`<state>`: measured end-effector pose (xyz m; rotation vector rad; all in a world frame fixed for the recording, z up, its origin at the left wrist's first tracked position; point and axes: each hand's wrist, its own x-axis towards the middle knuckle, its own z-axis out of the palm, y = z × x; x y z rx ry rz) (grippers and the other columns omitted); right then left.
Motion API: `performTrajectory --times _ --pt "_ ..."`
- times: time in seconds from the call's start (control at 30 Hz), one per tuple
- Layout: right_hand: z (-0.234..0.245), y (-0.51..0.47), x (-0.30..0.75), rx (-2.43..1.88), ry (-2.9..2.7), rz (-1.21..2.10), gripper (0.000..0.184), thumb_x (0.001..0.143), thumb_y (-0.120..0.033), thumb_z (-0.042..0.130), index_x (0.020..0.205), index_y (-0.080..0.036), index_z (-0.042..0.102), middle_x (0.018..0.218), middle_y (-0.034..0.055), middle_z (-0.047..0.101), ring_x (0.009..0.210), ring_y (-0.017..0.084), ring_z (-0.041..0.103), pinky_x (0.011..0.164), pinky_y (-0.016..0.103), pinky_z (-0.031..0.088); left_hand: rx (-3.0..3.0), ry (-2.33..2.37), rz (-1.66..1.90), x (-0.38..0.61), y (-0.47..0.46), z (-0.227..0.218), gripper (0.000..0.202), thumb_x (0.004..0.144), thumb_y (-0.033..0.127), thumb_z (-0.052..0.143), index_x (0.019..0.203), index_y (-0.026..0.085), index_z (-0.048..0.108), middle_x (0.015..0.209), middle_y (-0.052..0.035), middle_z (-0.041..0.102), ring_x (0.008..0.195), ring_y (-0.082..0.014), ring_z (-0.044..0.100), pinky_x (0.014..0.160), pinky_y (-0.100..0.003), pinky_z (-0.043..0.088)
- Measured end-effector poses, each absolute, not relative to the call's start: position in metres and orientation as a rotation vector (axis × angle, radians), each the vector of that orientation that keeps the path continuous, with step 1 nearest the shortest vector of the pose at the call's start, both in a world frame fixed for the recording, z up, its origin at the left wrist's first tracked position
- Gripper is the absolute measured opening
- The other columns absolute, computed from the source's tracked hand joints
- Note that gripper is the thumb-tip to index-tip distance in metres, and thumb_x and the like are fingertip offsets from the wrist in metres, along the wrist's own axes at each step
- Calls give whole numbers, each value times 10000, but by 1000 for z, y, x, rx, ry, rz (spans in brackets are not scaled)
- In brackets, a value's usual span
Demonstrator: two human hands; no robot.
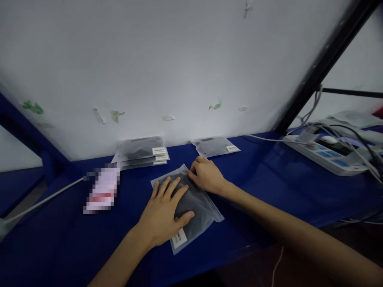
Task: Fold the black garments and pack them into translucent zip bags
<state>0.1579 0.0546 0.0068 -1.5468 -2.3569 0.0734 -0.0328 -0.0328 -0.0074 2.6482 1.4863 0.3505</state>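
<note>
A frosted plastic bag with dark folded cloth inside lies on the blue table in front of me. My left hand rests flat on the bag with its fingers spread, pressing it down. My right hand is at the bag's far top edge with its fingers curled, pinching that edge. A white label shows at the bag's near corner.
A stack of similar filled bags lies against the white wall, with one flatter bag to its right. A blurred pink item sits left. A white power strip with cables lies at the right. A white cable runs left.
</note>
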Motion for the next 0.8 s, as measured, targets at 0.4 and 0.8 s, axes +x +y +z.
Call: performTrajectory --times 0.4,0.8 --pt "-4 -53 216 -1421 -2294 173 151 902 -291 557 787 -229 632 925 63 625 782 208 590 724 404 507 2618 1486 365 -32 -32 -8 608 922 607 454 1446 301 419 1571 -60 336 1459 -367 220 1146 -658 212" --pt "-35 2 272 -1664 -2174 -179 395 932 -474 500 1188 -202 627 1235 137 618 1145 323 578 915 495 498 2527 1519 464 -35 -32 2 451 932 565 465 1208 229 582 1479 -69 476 1429 -319 321 1170 -607 241"
